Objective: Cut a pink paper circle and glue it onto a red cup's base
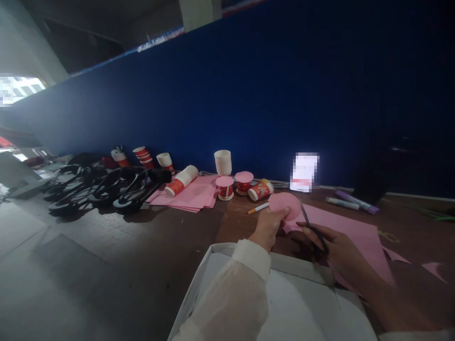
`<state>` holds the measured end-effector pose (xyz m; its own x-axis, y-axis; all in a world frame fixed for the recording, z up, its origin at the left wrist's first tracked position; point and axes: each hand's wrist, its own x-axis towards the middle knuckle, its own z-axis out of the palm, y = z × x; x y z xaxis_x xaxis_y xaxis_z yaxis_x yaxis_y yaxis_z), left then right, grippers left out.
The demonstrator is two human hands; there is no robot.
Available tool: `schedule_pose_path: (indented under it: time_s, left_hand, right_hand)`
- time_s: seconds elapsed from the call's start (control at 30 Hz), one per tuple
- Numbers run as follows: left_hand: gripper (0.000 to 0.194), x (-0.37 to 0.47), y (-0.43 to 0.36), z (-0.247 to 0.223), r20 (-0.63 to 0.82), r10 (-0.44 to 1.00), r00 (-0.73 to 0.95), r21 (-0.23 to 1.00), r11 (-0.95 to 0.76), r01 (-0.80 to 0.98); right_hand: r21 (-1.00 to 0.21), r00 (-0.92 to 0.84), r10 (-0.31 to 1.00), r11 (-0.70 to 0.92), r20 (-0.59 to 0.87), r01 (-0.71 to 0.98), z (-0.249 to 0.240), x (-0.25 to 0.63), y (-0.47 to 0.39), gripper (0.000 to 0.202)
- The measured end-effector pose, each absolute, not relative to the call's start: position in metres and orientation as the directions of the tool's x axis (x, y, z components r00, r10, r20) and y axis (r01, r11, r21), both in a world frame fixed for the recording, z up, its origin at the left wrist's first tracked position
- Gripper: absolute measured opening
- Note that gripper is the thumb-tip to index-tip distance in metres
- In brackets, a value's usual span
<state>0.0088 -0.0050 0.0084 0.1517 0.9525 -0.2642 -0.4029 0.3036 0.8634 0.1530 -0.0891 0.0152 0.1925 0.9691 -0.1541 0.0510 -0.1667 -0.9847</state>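
Note:
My left hand (272, 225) pinches a round piece of pink paper (284, 204) by its near edge, thumb on top. In my right hand (329, 244) is a pair of scissors (308, 220), its fingers closed round the dark handles. The blades point up at the right edge of the pink circle. Beneath my right hand a larger sheet of pink paper (350, 232) lies on the brown table. Just left of the circle is a marker (258, 208) with an orange end.
Two short red cups (225, 191) topped with pink discs stand beside a tipped red cup (261, 189). A white cup (223, 163) stands behind. Several black headsets (124, 192) lie left. A white box (302, 303) is nearest me. Purple marker (357, 201) and paper scraps (435, 271) lie right.

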Motion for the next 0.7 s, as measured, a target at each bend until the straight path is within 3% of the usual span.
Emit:
schedule_pose_path:
  time_s: [0.1,0.5,0.7]
  left_hand:
    - [0.037,0.010,-0.005,0.007,-0.279,0.947,0.157,0.871,0.318,-0.374]
    - [0.041,0.010,-0.007,0.011,-0.280,0.948,0.154,0.859,0.319,-0.401]
    - [0.038,0.010,-0.009,0.014,-0.282,0.949,0.143,0.858,0.316,-0.404]
  right_hand:
    - [-0.972,0.170,0.958,-0.234,-0.229,0.008,0.020,0.151,-0.089,0.066]
    - [-0.971,0.218,0.954,-0.226,-0.206,0.071,0.026,0.149,-0.091,0.065]
    - [-0.974,0.252,0.945,-0.225,-0.209,0.037,0.037,0.144,-0.093,0.053]
